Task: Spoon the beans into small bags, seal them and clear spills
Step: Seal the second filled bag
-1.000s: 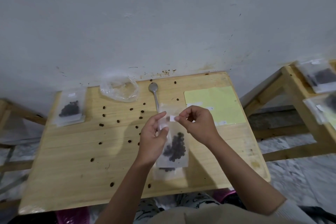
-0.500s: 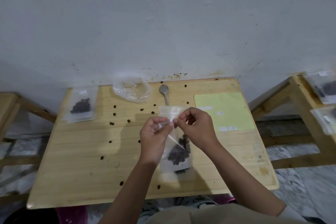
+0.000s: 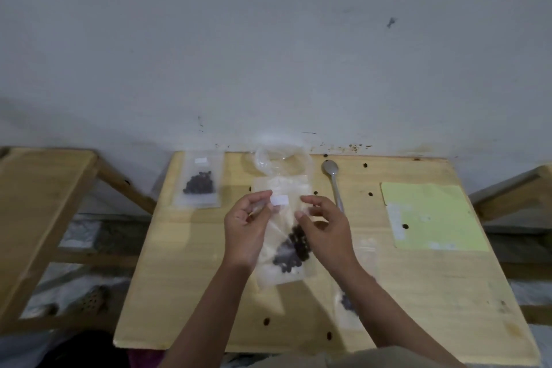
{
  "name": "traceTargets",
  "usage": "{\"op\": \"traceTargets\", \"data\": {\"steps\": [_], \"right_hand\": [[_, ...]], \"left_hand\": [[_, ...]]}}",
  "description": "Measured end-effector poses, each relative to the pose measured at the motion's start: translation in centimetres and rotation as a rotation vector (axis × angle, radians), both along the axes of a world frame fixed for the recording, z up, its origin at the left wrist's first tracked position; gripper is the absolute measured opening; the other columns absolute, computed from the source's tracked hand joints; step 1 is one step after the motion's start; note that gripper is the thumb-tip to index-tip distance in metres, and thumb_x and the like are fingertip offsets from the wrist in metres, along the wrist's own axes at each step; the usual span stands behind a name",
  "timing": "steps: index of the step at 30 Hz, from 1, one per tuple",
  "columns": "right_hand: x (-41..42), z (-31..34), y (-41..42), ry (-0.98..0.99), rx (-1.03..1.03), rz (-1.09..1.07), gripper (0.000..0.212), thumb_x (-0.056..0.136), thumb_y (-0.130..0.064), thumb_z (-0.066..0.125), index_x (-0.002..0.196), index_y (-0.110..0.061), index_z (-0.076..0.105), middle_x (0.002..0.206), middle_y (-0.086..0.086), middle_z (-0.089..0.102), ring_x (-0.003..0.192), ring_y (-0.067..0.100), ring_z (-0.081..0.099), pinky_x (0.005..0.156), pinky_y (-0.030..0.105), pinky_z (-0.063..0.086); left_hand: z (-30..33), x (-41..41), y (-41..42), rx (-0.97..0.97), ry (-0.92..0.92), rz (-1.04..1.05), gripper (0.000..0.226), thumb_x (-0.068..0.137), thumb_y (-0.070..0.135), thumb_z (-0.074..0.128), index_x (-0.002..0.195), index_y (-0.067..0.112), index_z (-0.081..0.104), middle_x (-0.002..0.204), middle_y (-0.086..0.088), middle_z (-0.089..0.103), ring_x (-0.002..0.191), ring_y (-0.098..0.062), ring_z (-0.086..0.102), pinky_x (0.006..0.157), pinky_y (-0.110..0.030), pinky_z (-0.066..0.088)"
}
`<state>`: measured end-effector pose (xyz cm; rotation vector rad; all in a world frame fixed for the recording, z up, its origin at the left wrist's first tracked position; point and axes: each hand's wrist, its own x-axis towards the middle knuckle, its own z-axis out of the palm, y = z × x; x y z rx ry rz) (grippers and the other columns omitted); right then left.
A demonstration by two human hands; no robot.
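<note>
The wooden counter (image 3: 185, 263) stands against a pale wall and carries everything. Near its right edge lies a pale green sheet (image 3: 430, 215), flat and out of the working space. Above the counter's middle the person holds up a small clear bag (image 3: 280, 251) with a dark clump of beans (image 3: 294, 249) sunk to its lower half, its open top kept high, most likely so nothing tips out before it is closed. The left hand (image 3: 246, 230) pinches the bag's top left corner beside a small white label (image 3: 280, 200). The right hand (image 3: 324, 233) has its fingers curled at the bag's right side; motion blur makes it hard to say whether they grip the film or only hover against it.

A filled bag (image 3: 199, 182) lies flat at the far left corner, set aside as done. An empty crumpled plastic bag (image 3: 282, 161) sits at the far edge, with the spoon (image 3: 332, 179) just to its right, laid down to free both hands. Loose beans (image 3: 365, 165) dot the far and near edges, spills not yet cleared.
</note>
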<state>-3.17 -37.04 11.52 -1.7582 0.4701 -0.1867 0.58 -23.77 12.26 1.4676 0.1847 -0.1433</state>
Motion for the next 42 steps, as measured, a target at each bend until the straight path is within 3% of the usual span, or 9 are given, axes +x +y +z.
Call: {"op": "traceTargets", "data": {"steps": [3, 7, 12, 21, 25, 31, 34, 38, 42], "right_hand": [[1.7, -0.7, 3.8, 0.052, 0.000, 0.116, 0.029, 0.087, -0.012, 0.064, 0.110, -0.028, 0.061, 0.087, -0.007, 0.057, 0.054, 0.005, 0.053, 0.055, 0.015, 0.046], [6.4, -2.6, 8.7, 0.088, -0.027, 0.092, 0.029, 0.090, -0.008, 0.058, 0.116, -0.022, 0.057, 0.091, -0.002, 0.055, 0.062, 0.010, 0.051, 0.056, 0.010, 0.041], [13.4, -5.2, 13.4, 0.210, -0.090, 0.153, 0.038, 0.088, -0.011, 0.063, 0.125, -0.015, 0.054, 0.114, 0.002, 0.054, 0.074, 0.012, 0.058, 0.071, 0.021, 0.048], [20.1, -8.2, 15.4, 0.439, -0.475, 0.379, 0.060, 0.087, -0.027, 0.065, 0.139, -0.015, 0.040, 0.137, 0.010, 0.032, 0.126, 0.028, 0.039, 0.102, 0.033, 0.038], [19.7, -7.6, 14.7, 0.399, -0.437, 0.339, 0.055, 0.087, -0.029, 0.063, 0.137, -0.018, 0.043, 0.137, 0.010, 0.032, 0.128, 0.026, 0.034, 0.104, 0.034, 0.037], [10.1, -6.5, 8.9, 0.190, -0.353, 0.094, 0.035, 0.087, -0.016, 0.063, 0.122, -0.014, 0.059, 0.117, 0.003, 0.048, 0.109, 0.022, 0.054, 0.091, 0.031, 0.046], [3.9, -6.7, 4.4, 0.180, -0.406, -0.077, 0.033, 0.085, -0.013, 0.064, 0.118, -0.014, 0.061, 0.108, 0.000, 0.051, 0.099, 0.021, 0.057, 0.079, 0.024, 0.042], [-4.0, -7.4, -2.6, 0.324, -0.488, -0.307, 0.036, 0.085, -0.015, 0.063, 0.121, -0.014, 0.059, 0.114, 0.009, 0.054, 0.104, 0.028, 0.055, 0.083, 0.032, 0.045], [-8.8, -8.2, -7.9, 0.655, -0.505, -0.288, 0.047, 0.085, -0.020, 0.059, 0.131, -0.020, 0.049, 0.125, 0.014, 0.046, 0.112, 0.035, 0.047, 0.086, 0.042, 0.048]], "left_hand": [[-1.0, 2.5, 4.7, 0.102, -0.003, -0.025, 0.031, 0.087, 0.004, 0.064, 0.107, 0.027, 0.066, 0.114, 0.008, 0.066, 0.106, -0.007, 0.061, 0.090, -0.027, 0.051], [-3.3, 5.1, 10.4, 0.351, 0.060, -0.171, 0.050, 0.087, 0.009, 0.065, 0.132, 0.024, 0.049, 0.125, 0.004, 0.052, 0.100, -0.003, 0.056, 0.078, -0.015, 0.048], [-6.6, 8.5, 14.8, 0.542, 0.080, -0.145, 0.045, 0.084, 0.005, 0.069, 0.125, 0.012, 0.055, 0.124, -0.005, 0.053, 0.099, -0.016, 0.058, 0.067, -0.008, 0.046], [-9.8, 16.1, 16.5, 0.916, 0.004, -0.282, 0.044, 0.086, 0.015, 0.062, 0.129, 0.010, 0.053, 0.133, -0.009, 0.047, 0.123, -0.025, 0.045, 0.102, -0.031, 0.036], [-10.0, 16.2, 16.2, 0.970, -0.009, -0.189, 0.044, 0.087, 0.020, 0.063, 0.129, 0.015, 0.053, 0.140, -0.008, 0.038, 0.129, -0.030, 0.035, 0.100, -0.041, 0.040], [-7.6, 9.8, 10.7, 0.840, -0.183, -0.110, 0.033, 0.085, 0.014, 0.065, 0.118, 0.014, 0.059, 0.125, -0.007, 0.049, 0.118, -0.026, 0.041, 0.097, -0.027, 0.029], [-6.9, 4.7, 5.9, 0.666, -0.148, -0.252, 0.030, 0.088, 0.013, 0.062, 0.117, 0.018, 0.059, 0.115, 0.003, 0.050, 0.106, -0.013, 0.050, 0.090, -0.022, 0.039], [-7.5, -2.2, -0.4, 0.527, 0.021, -0.487, 0.031, 0.091, 0.018, 0.060, 0.121, 0.022, 0.056, 0.118, 0.007, 0.052, 0.104, -0.005, 0.055, 0.071, -0.005, 0.041], [-8.8, -6.3, -5.3, 0.549, 0.150, -0.665, 0.038, 0.091, 0.023, 0.060, 0.128, 0.021, 0.052, 0.127, 0.005, 0.053, 0.106, -0.005, 0.054, 0.074, -0.005, 0.041]]}}
